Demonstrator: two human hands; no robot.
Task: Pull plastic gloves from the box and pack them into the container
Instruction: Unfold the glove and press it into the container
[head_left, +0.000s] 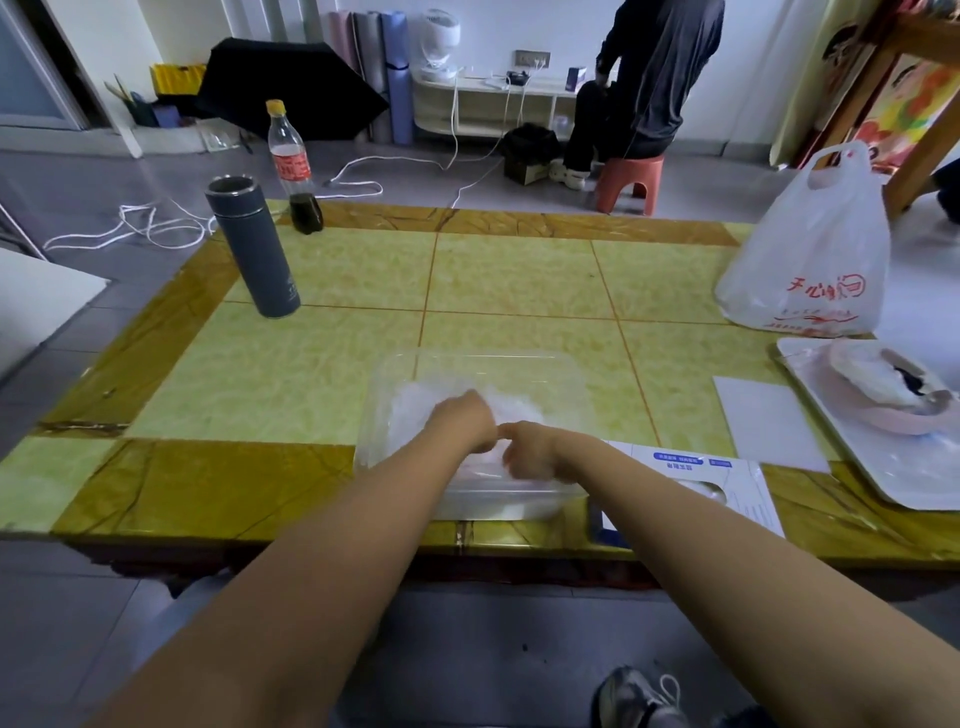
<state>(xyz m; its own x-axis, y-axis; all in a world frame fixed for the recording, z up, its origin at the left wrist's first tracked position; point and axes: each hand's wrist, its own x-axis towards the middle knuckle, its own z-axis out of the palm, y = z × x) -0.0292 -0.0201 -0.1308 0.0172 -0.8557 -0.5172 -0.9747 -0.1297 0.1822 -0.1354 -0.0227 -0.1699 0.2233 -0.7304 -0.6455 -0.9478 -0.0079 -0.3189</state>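
Observation:
A clear plastic container (519, 366) sits near the table's front edge, with crumpled clear plastic gloves (514, 408) inside. Both my hands are inside it, on top of the gloves. My left hand (465, 421) has its fingers curled down into the glove pile. My right hand (530, 449) is beside it, touching it, fingers bent onto the gloves. The white and blue glove box (727, 480) lies flat to the right of the container, partly under my right forearm.
A grey thermos (254, 249) and a cola bottle (292, 166) stand at the back left. A white plastic bag (813, 260), a white tray (878, 457) with a pink bowl, and a white sheet (766, 423) sit at the right. A person sits on a stool beyond the table.

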